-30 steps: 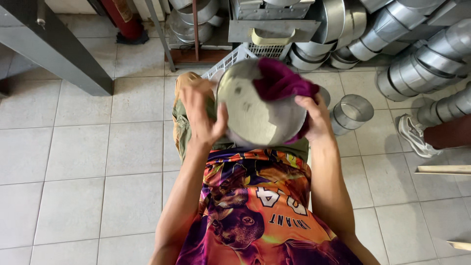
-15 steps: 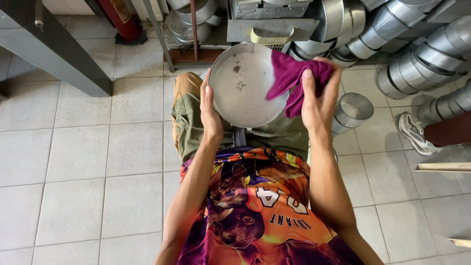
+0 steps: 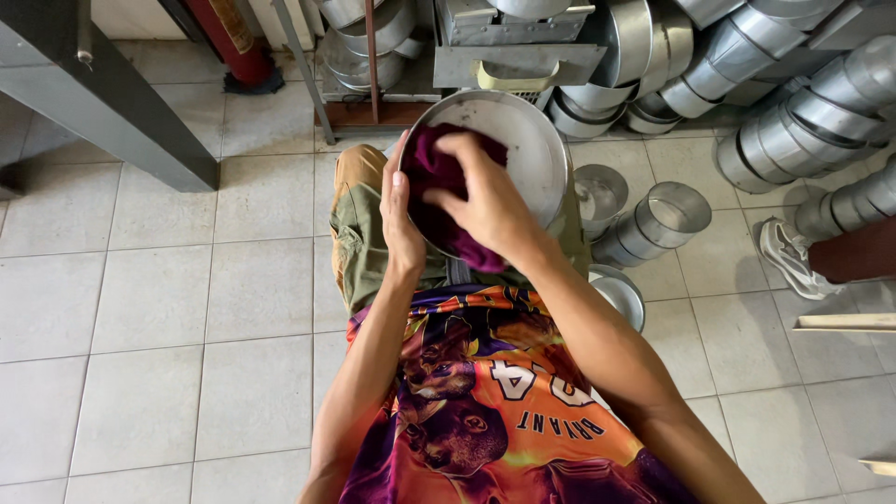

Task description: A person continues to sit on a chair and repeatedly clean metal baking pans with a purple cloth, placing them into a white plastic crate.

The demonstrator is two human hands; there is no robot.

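Sheet-metal wkshop: stacked duct pipes [image 3: 821,103], round tins [image 3: 667,215], tile floor [image 3: 187,299].

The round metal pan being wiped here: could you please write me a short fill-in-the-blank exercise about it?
1. The right hand presses a ____-coloured cloth against the inside of the round metal pan.
2. The left hand grips the pan's ____ edge.
3. The floor is covered with pale square ____.
4. Beside the person's right leg stand several small ____ cans.

Missing words: purple; left; tiles; metal
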